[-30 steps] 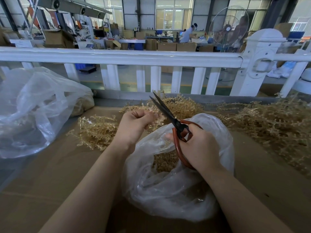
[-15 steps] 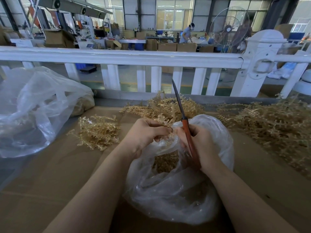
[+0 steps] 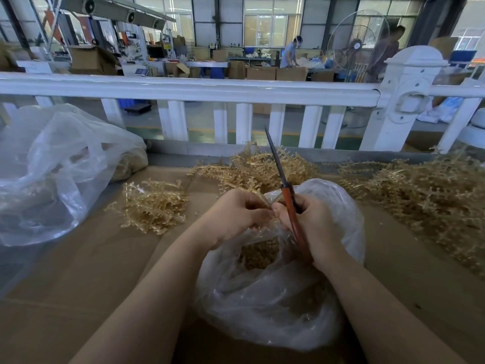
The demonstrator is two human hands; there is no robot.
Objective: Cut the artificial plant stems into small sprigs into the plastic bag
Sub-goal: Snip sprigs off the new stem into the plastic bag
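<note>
A: What is held by the right hand point(image 3: 313, 227)?

B: The scissors point(image 3: 286, 198) are gripped by it, its fingers clenched round the red handles; the blades are closed and pointed up toward 12 o'clock.

A: And the left hand point(image 3: 233, 215)?

B: Its fingers are curled, and a pale stem piece point(image 3: 273, 203) seems to be pinched between the two hands, though that part is small and partly hidden. The hands are met fingertip to fingertip above the mouth of the bag point(image 3: 267, 300).

A: Where is the bag placed?

B: At the centre of the counter point(image 3: 78, 285), under both wrists. A mound of cut sprigs point(image 3: 258, 254) is seen inside it.

A: Where are the uncut stems kept?

B: Three heaps are laid around the bag: one point(image 3: 153, 206) at 10 o'clock, one point(image 3: 252, 169) at 12 o'clock behind the hands, and the largest point(image 3: 425, 198) at 2 o'clock. A second bag point(image 3: 52, 169) is set at 9 o'clock. A white railing point(image 3: 189, 90) is run along the far edge.
</note>
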